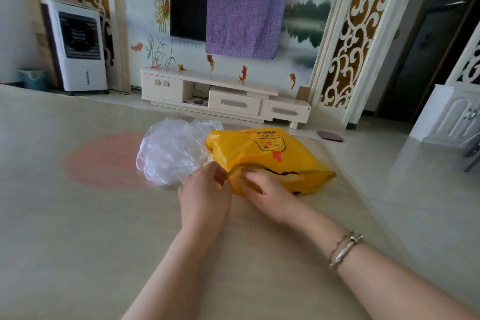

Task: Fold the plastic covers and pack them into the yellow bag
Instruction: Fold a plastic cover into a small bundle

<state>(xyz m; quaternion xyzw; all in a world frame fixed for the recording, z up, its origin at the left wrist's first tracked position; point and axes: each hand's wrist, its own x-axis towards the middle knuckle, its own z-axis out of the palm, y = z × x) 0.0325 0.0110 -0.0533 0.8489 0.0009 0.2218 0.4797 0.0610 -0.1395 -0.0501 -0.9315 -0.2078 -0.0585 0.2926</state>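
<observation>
A yellow bag (270, 156) with a red cartoon print lies on the beige table (78, 241), its opening facing me. A heap of clear plastic covers (171, 150) sits just left of it, touching the bag. My left hand (205, 195) pinches the bag's near left edge at the opening. My right hand (267, 189) has its fingers curled on the lower lip of the opening. What is inside the bag is mostly hidden.
A faint pink round mark (104, 161) shows on the table left of the covers. The table's right edge (363, 189) runs diagonally; beyond it is glossy floor. A TV cabinet (226, 99) and a white air cooler (78, 47) stand by the far wall.
</observation>
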